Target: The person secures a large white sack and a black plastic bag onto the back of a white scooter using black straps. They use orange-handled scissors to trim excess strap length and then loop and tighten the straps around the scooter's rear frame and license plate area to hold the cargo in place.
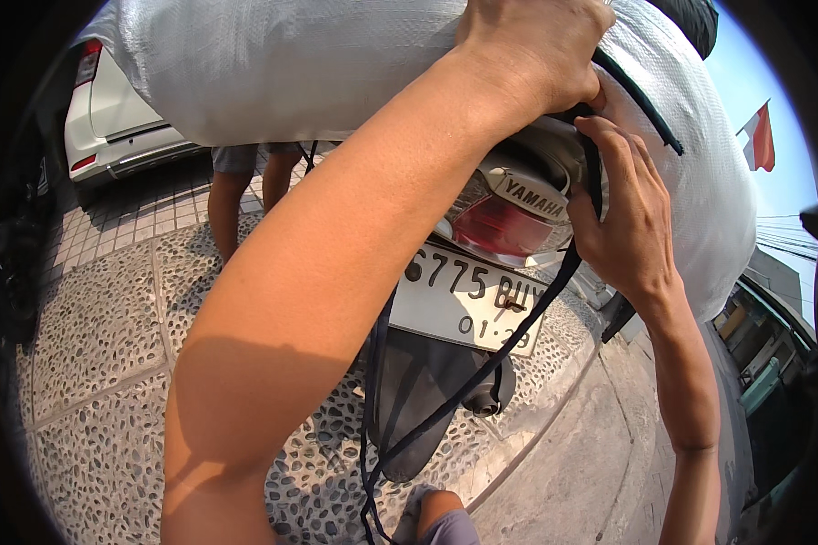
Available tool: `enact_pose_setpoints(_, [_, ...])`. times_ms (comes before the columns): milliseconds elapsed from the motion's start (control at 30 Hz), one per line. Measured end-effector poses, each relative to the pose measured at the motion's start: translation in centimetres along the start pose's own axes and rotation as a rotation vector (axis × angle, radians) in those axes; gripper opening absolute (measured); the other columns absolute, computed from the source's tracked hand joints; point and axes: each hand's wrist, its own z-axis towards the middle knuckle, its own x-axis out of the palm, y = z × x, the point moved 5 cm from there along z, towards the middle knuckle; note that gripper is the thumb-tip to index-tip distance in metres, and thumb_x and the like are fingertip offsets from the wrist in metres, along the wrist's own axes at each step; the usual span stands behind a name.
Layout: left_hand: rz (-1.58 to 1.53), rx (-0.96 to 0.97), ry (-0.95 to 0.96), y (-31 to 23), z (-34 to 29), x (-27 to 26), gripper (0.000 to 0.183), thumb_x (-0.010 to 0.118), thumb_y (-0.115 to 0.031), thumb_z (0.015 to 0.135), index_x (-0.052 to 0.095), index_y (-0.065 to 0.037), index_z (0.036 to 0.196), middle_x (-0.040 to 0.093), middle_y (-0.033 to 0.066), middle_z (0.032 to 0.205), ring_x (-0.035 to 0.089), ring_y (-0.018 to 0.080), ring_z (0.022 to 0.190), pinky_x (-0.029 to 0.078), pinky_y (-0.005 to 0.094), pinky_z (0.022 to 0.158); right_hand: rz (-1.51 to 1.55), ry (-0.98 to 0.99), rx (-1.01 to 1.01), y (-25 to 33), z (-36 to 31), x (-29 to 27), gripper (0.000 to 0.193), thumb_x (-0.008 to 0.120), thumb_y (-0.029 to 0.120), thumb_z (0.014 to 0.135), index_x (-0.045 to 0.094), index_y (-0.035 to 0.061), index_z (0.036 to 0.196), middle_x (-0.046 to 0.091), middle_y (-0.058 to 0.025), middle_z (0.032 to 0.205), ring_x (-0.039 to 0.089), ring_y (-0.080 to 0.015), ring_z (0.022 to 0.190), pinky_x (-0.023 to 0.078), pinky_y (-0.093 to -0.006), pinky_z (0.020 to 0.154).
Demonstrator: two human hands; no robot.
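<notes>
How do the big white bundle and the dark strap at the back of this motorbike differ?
Colour: the white bundle is pale and slightly shiny, while the dark strap is near black.
Shape: the bundle is bulky and rounded; the strap is long and thin.
Position: the bundle sits above the tail light; the strap hangs down across the licence plate.
Both are at the motorbike's rear.

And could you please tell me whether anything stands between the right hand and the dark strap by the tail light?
Nothing visible does: the right hand is right at the dark strap, beside the red tail light. The left hand is higher, in front of the white sack, not between them.
</notes>
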Motion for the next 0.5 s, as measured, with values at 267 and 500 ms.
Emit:
enact_pose_setpoints(267, [-0.06, -0.01, 0.047, -0.1, 0.5, 0.5, 0.034, 0.067, -0.033, 0.074, 0.074, -0.003, 0.087, 0.07, 0.0196, 0.089, 0.067, 0.0346, 0.091, 0.051, 0.0449, 0.083, -0.092, 0.083, 0.13, -0.1, 0.9, 0.5, 0.058, 0.06, 0.003, 0.065, 0.055, -0.0009, 0.122, 0.065, -0.018, 0.107, 0.062, -0.0318, 0.105, 0.047, -0.0426, 0.093])
enact_pose_setpoints(500, [-0.064, 0.0, 0.083, -0.2, -0.2, -1.1, 0.034, 0.067, -0.032, 0.074, 0.074, -0.003, 0.09, 0.07, 0.019, 0.093, 0.066, 0.0345, 0.096, 0.051, 0.0458, 0.085, -0.028, 0.096, 0.177, 0.6, 0.9, 0.8, 0.056, 0.059, 0.005, 0.066, 0.057, -0.0017, 0.122, 0.053, -0.0195, 0.122, 0.05, -0.0336, 0.117, 0.039, -0.0441, 0.101])
